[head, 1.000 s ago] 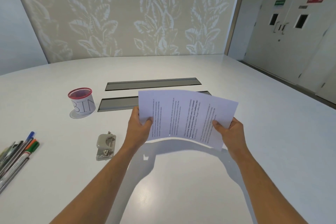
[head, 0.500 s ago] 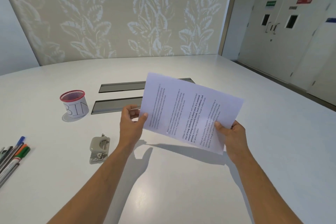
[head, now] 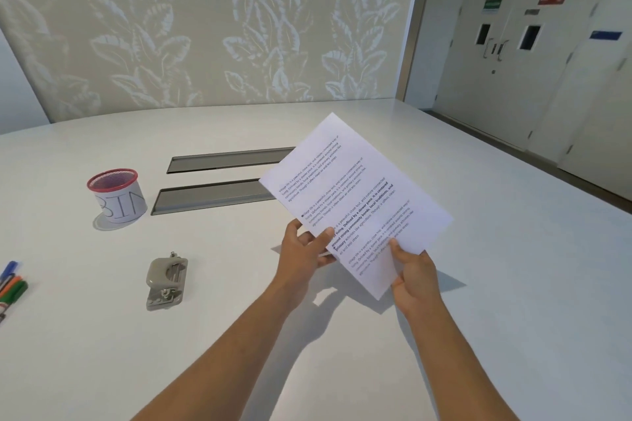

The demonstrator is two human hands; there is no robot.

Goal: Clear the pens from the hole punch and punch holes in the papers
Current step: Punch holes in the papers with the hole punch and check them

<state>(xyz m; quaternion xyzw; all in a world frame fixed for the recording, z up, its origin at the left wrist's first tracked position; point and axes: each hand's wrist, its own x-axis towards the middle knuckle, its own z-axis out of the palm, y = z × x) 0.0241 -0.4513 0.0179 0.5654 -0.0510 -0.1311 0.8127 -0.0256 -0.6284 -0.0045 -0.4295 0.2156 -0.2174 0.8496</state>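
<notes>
1. Pens point(head: 12, 284) lay at the far left edge of the white table point(head: 513, 284), only their tips in view, blue, orange and green, well apart from the hole punch.
2. Behind them, farther right, stood a red-rimmed mesh cup point(head: 116, 195) with a paper label reading "BIN".
3. Nearer the person, the grey hole punch point(head: 166, 280) rested flat on the table, with nothing on it, to the left of both hands.
4. Two grey cable covers point(head: 212, 196) were set into the table top, behind the hole punch; the papers hid their right ends.
5. The left hand point(head: 304, 253) gripped the lower left edge of the papers point(head: 359, 195), with the thumb on the printed side and the fingers behind.
6. The papers were held above the table, tilted, with one corner pointing away from the person; printed text was visible on the top sheet.
7. The right hand point(head: 415, 278) grasped the lower edge of the papers, also with the thumb on top.
8. At the far right was a white double door point(head: 506, 55).
</notes>
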